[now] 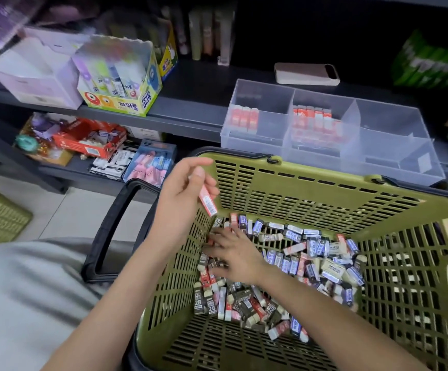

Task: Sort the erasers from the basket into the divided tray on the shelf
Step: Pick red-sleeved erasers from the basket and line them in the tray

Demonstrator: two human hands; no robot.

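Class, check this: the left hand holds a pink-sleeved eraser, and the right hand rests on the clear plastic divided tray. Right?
No. The head view shows the right hand in the olive-green plastic basket, on the loose erasers; the left hand does hold the pink-sleeved eraser.

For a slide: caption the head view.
Left hand pinches a red-sleeved eraser over the green basket; right hand rests on loose erasers; divided tray behind.

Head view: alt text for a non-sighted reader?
The left hand holds a pink eraser above a green basket while the right hand reaches into the loose erasers inside. Behind, a clear divided tray on the shelf holds pink erasers in two compartments.
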